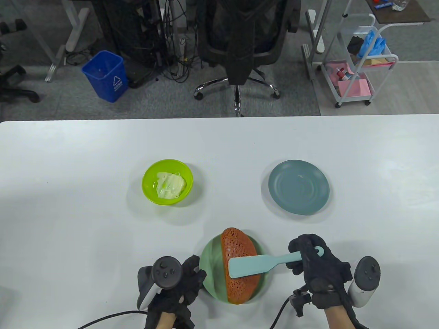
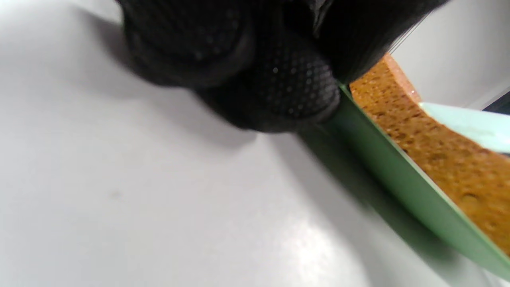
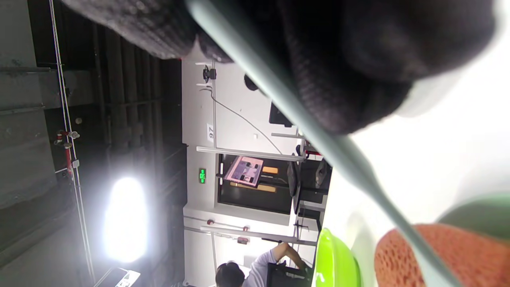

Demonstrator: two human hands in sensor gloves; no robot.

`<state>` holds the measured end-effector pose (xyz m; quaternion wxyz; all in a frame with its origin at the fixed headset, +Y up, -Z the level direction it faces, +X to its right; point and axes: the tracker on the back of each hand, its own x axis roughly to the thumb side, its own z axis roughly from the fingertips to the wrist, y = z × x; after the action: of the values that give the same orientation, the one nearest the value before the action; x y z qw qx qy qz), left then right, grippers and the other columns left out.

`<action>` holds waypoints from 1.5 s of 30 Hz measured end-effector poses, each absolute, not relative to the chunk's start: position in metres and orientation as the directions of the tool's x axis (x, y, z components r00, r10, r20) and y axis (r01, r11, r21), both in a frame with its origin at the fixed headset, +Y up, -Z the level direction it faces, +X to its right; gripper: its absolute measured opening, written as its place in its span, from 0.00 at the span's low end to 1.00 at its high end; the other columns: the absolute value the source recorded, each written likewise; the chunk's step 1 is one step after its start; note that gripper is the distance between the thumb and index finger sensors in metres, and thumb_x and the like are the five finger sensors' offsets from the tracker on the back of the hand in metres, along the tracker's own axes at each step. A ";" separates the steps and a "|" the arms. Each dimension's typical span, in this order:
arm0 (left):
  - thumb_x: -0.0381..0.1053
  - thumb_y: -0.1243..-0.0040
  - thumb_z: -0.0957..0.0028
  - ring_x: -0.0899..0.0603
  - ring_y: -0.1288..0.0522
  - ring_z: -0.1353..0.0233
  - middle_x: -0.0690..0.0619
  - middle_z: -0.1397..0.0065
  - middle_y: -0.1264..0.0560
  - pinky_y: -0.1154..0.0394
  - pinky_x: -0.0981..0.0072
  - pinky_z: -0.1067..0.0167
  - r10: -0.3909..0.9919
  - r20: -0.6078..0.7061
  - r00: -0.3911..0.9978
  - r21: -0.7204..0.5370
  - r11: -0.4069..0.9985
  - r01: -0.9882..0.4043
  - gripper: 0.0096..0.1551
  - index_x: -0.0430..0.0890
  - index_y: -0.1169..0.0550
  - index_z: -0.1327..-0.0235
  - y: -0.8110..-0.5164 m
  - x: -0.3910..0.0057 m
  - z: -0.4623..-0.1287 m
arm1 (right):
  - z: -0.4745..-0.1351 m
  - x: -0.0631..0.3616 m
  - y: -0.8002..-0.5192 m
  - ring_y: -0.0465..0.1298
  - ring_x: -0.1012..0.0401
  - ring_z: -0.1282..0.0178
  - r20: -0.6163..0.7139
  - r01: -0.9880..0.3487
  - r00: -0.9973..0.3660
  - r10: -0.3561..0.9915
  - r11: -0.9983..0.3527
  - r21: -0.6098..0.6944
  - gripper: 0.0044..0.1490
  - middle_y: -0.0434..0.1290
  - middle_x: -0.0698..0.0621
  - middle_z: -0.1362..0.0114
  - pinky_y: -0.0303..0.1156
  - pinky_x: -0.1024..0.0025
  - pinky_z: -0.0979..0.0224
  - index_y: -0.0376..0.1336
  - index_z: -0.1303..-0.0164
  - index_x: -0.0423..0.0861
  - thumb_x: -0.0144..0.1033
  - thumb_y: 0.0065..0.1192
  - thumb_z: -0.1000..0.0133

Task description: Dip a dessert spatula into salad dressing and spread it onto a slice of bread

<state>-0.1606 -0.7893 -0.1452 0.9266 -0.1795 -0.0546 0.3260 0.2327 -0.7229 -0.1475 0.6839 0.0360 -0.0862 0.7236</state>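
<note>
Right hand (image 1: 319, 265) grips dessert spatula (image 1: 265, 263), clean blade over bread slice (image 1: 239, 265) on green plate (image 1: 210, 270). Left hand (image 1: 180, 284) fingertips touch plate rim; grip unclear. Dressing bowl (image 1: 167, 182) untouched; dip and spread pending.

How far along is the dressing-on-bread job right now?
Done: right hand holds the spatula. In hand: its blade lies across the bread slice, left hand touching the green plate. No dressing shows on the bread; the dressing sits in the lime bowl.
</note>
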 end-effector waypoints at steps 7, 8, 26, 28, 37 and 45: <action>0.56 0.37 0.34 0.55 0.11 0.63 0.57 0.51 0.14 0.13 0.68 0.63 0.620 -0.012 0.785 -0.364 0.728 -0.581 0.34 0.38 0.28 0.23 -0.789 -0.160 -0.145 | -0.145 0.246 -0.715 0.82 0.42 0.66 0.189 -0.985 -0.110 0.976 -0.081 -0.154 0.23 0.73 0.36 0.43 0.79 0.60 0.67 0.66 0.44 0.40 0.47 0.59 0.34; 0.56 0.37 0.34 0.55 0.11 0.63 0.57 0.51 0.14 0.13 0.68 0.63 0.620 -0.012 0.785 -0.364 0.728 -0.581 0.34 0.38 0.28 0.23 -0.789 -0.160 -0.145 | -0.145 0.248 -0.715 0.82 0.42 0.67 0.190 -0.984 -0.108 0.976 -0.078 -0.162 0.22 0.73 0.37 0.43 0.79 0.60 0.67 0.66 0.44 0.40 0.47 0.59 0.34; 0.56 0.38 0.34 0.55 0.11 0.63 0.57 0.51 0.15 0.13 0.68 0.63 0.620 -0.012 0.785 -0.364 0.728 -0.580 0.34 0.39 0.28 0.23 -0.789 -0.160 -0.145 | -0.143 0.273 -0.718 0.81 0.42 0.69 0.204 -0.965 -0.051 0.978 0.004 -0.262 0.23 0.74 0.39 0.44 0.78 0.61 0.69 0.66 0.45 0.41 0.49 0.58 0.34; 0.56 0.38 0.34 0.55 0.11 0.63 0.57 0.51 0.15 0.13 0.68 0.63 0.620 -0.011 0.785 -0.365 0.728 -0.580 0.34 0.39 0.28 0.23 -0.789 -0.160 -0.145 | -0.144 0.270 -0.722 0.82 0.43 0.70 0.219 -0.959 0.000 0.976 0.062 -0.276 0.23 0.74 0.39 0.45 0.79 0.62 0.70 0.66 0.46 0.41 0.49 0.59 0.34; 0.56 0.38 0.34 0.55 0.11 0.63 0.57 0.51 0.15 0.13 0.68 0.63 0.622 -0.013 0.783 -0.368 0.725 -0.583 0.34 0.39 0.28 0.23 -0.789 -0.160 -0.145 | -0.154 0.247 -0.738 0.84 0.41 0.64 0.190 -0.982 0.102 0.977 0.129 -0.138 0.26 0.73 0.35 0.42 0.83 0.61 0.65 0.66 0.43 0.38 0.48 0.63 0.35; 0.56 0.37 0.34 0.55 0.11 0.63 0.57 0.51 0.15 0.13 0.68 0.63 0.622 -0.013 0.783 -0.368 0.725 -0.583 0.33 0.39 0.28 0.23 -0.789 -0.160 -0.145 | -0.152 0.227 -0.741 0.84 0.40 0.63 0.207 -0.990 -0.013 0.978 0.016 -0.139 0.25 0.74 0.33 0.41 0.84 0.59 0.63 0.68 0.43 0.37 0.46 0.64 0.36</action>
<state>-0.1597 -0.7892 -0.1451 0.9270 -0.1788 -0.0555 0.3250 0.2269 -0.7406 -0.1521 0.7022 0.0242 -0.1231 0.7008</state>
